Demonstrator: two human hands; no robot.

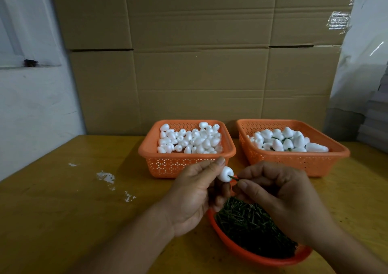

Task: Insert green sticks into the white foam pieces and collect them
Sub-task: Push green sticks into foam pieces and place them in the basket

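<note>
My left hand (195, 191) pinched a white foam piece (225, 174) just in front of the left orange basket (184, 164), while my right hand (270, 191) pinched a green stick (233, 177) whose tip met the foam's dimpled end. I judged the risks plain: pushed off-axis, the thin stick could bend or break out through the soft side; squeezing harder could dent the foam. A slip might drop either into the stick tray (260, 259) below.
</note>
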